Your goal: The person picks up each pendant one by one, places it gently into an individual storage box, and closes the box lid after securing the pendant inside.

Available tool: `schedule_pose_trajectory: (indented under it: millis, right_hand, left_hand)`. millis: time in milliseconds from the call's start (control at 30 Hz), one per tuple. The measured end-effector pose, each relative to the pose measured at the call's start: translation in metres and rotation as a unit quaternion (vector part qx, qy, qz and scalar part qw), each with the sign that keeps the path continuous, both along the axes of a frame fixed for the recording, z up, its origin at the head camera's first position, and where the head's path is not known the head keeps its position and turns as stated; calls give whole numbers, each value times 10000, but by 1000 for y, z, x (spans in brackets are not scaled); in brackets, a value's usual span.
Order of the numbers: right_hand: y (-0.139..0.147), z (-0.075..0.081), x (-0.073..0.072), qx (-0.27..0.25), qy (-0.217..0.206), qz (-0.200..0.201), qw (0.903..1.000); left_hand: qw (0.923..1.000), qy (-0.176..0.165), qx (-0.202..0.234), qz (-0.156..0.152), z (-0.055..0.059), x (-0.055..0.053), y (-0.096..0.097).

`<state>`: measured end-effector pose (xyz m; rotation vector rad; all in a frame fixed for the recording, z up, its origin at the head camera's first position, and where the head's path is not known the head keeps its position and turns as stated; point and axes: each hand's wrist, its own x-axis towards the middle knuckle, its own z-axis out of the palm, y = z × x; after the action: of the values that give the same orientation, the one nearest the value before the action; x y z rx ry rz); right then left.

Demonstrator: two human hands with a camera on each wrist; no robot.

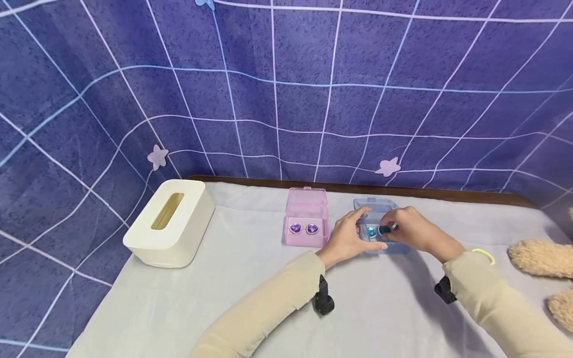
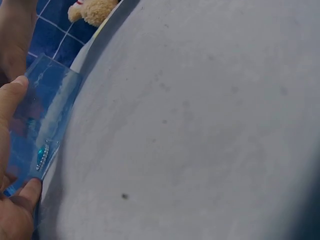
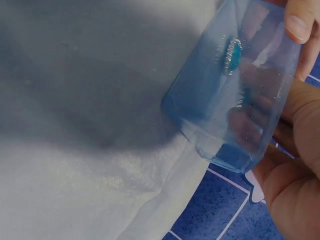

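An open, see-through blue box [image 1: 373, 211] stands on the table, its lid tipped back. My left hand [image 1: 346, 236] grips the box's left side, thumb along the front and a finger toward the back. Inside lies a blue jewel [image 1: 371, 231] with a sparkly pale rim, also visible through the wall in the right wrist view [image 3: 233, 56]. My right hand [image 1: 405, 228] reaches into the box's right half and pinches a second blue jewel [image 1: 384, 229], partly hidden by the fingers. Left of the hands, an open pink box [image 1: 306, 240] holds two purple heart-shaped jewels [image 1: 312, 228].
A cream tissue box [image 1: 172, 223] stands at the table's left. Fuzzy tan plush limbs [image 1: 541, 257] lie at the right edge, near a yellow-green band [image 1: 484, 255]. A blue-purple curtain [image 1: 304, 109] hangs behind the table's wooden back edge [image 1: 264, 183].
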<state>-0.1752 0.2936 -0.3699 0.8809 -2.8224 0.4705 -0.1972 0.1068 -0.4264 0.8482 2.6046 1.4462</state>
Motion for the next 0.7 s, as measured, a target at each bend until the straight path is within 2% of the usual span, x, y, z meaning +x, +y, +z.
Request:
schedule_pose_trajectory:
  millis: [133,367,700]
  right_hand:
    - [-3,1,-3,365,-83,126,9992]
    - [-4,1,-6,653,-247,95,9975]
    - [-6,-2,-8,747,-265,24,9969]
  left_hand:
    - [10000,-66,14,42,-1,0,-1]
    - [9999,-103,91,8,-1,0,0]
    - [10000,-55,18,45,-1,2,0]
